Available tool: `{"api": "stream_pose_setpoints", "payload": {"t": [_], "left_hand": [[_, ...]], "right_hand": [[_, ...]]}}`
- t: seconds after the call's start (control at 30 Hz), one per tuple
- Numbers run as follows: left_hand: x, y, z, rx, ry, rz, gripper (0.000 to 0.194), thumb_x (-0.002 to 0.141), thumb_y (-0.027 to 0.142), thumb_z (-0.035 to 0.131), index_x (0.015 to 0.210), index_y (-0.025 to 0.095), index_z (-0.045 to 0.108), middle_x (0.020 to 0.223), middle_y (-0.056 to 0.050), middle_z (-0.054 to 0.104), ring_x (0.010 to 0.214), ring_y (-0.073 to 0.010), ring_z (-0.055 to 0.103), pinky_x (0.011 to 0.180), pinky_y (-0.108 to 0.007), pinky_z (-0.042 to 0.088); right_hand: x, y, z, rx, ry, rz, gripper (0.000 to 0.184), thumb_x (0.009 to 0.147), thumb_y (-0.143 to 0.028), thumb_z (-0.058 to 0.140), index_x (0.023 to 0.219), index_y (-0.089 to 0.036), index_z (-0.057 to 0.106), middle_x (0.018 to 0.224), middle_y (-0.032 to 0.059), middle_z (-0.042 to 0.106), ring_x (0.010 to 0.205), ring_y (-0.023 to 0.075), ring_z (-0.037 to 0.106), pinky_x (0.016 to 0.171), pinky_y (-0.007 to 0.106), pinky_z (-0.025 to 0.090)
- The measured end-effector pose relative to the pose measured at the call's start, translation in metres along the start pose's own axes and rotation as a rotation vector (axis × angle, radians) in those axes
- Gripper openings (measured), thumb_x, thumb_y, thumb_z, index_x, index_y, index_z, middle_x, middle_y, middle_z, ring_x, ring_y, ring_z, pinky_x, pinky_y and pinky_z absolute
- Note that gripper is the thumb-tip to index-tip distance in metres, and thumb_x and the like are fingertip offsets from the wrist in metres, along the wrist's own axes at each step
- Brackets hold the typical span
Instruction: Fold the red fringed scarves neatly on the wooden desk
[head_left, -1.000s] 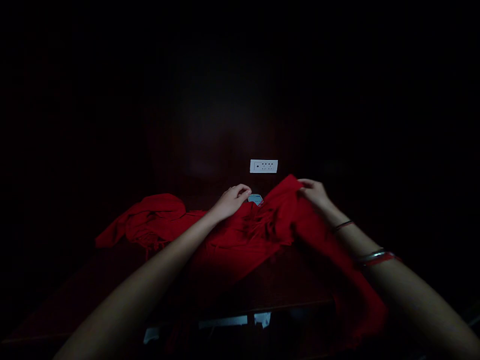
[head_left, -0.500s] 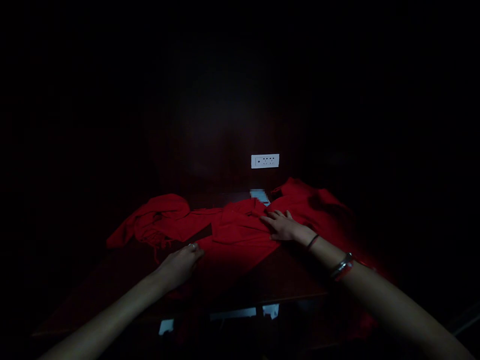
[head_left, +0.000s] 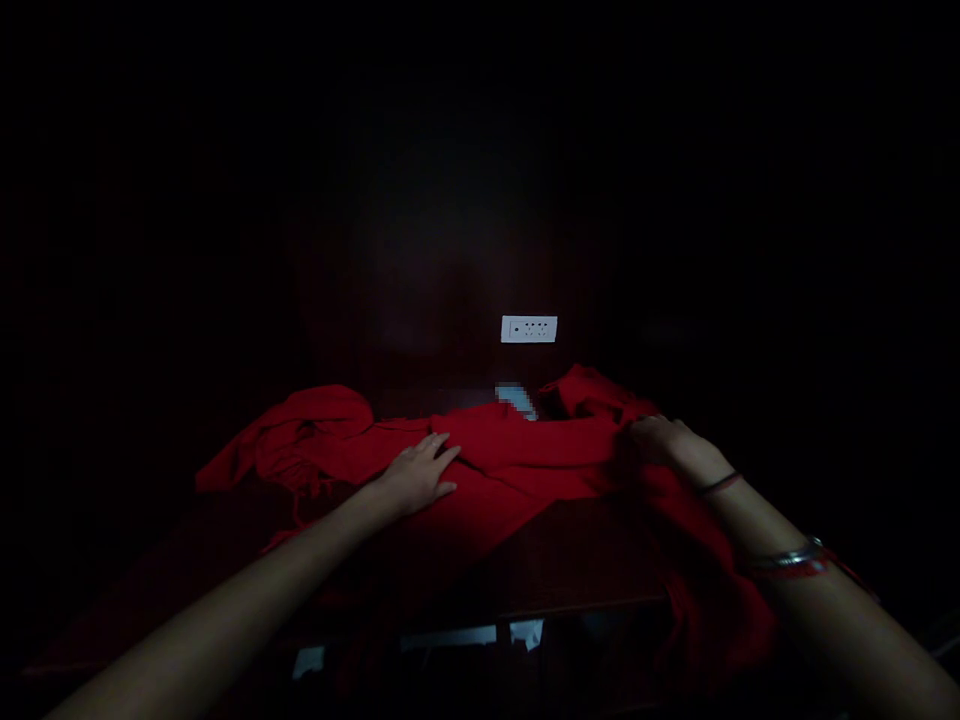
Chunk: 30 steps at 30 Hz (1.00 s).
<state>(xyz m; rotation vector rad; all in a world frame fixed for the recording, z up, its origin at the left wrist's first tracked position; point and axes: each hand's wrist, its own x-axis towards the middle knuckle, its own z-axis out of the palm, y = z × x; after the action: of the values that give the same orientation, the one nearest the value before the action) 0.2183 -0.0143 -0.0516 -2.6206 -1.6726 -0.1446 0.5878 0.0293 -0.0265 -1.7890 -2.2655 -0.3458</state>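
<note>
A red fringed scarf (head_left: 540,445) lies loosely spread in folds across a dark table (head_left: 585,560); its left end is bunched up with tassels showing. My left hand (head_left: 421,472) rests on the middle of the scarf, fingers spread and pressing on the cloth. On the right, my right hand (head_left: 671,445) has its fingers curled on the scarf's right part, gripping the fabric; the fingertips are partly in shadow. Below that hand, more red cloth hangs past the table's front edge.
A white wall socket (head_left: 529,329) is on the dark wall behind the table. A pale, blurred-out flat item (head_left: 516,398) lies at the back, partly under the scarf. Under the tabletop some white pieces (head_left: 450,636) show. The surroundings are very dark.
My left hand has moved up and right and opened flat on the scarf. My right hand has gone from lying spread near the middle to gripping cloth farther right. The middle fold looks smoother.
</note>
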Motion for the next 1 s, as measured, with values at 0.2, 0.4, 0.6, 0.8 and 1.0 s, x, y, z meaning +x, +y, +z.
{"api": "stream_pose_setpoints", "payload": {"t": [0.2,0.4,0.6,0.8,1.0], "left_hand": [[-0.016,-0.023,0.057,-0.148,-0.217,-0.054,0.072,0.077,0.057,0.023,0.133,0.015,0.007,0.138,-0.013,0.006,0.125,-0.0242,0.008,0.097,-0.041,0.017],[-0.059,-0.032,0.054,-0.045,-0.246,-0.260,0.061,0.078,0.056,0.017,0.131,0.026,0.012,0.138,-0.005,0.002,0.125,-0.0277,0.000,0.095,-0.053,0.007],[-0.076,-0.030,0.037,-0.020,-0.294,-0.351,0.067,0.072,0.062,0.027,0.127,0.023,0.030,0.138,-0.007,0.007,0.124,-0.0315,0.004,0.094,-0.055,0.012],[0.009,-0.037,-0.003,-0.111,0.033,-0.045,0.039,0.077,0.030,0.033,0.108,0.015,0.051,0.126,-0.009,0.039,0.117,-0.0202,0.031,0.097,-0.032,0.024],[0.055,-0.057,0.018,-0.433,-0.044,0.151,0.043,0.065,0.010,0.035,0.106,0.014,0.049,0.110,-0.005,0.052,0.100,-0.0142,0.047,0.088,-0.025,0.034]], "right_hand": [[0.004,-0.089,0.008,0.055,0.007,-0.287,0.039,0.078,-0.025,0.041,0.115,-0.016,0.045,0.118,0.0134,0.043,0.109,0.0234,0.038,0.089,0.036,0.029],[0.029,-0.150,0.054,0.212,-0.290,-0.410,0.030,0.076,-0.029,0.047,0.102,-0.016,0.053,0.098,0.0105,0.057,0.092,0.0208,0.051,0.077,0.031,0.037],[0.032,-0.136,0.054,0.378,-0.063,-0.421,0.024,0.082,-0.026,0.038,0.088,-0.011,0.056,0.087,0.0093,0.059,0.079,0.0142,0.052,0.072,0.023,0.037],[0.017,-0.120,0.062,0.338,-0.278,-0.436,0.016,0.076,-0.019,0.045,0.085,-0.014,0.057,0.083,0.0079,0.060,0.075,0.0145,0.054,0.068,0.022,0.037],[0.017,-0.063,0.022,0.503,0.001,-0.136,0.023,0.079,-0.028,0.035,0.078,-0.014,0.053,0.075,0.0056,0.057,0.068,0.0134,0.051,0.062,0.023,0.038]]}}
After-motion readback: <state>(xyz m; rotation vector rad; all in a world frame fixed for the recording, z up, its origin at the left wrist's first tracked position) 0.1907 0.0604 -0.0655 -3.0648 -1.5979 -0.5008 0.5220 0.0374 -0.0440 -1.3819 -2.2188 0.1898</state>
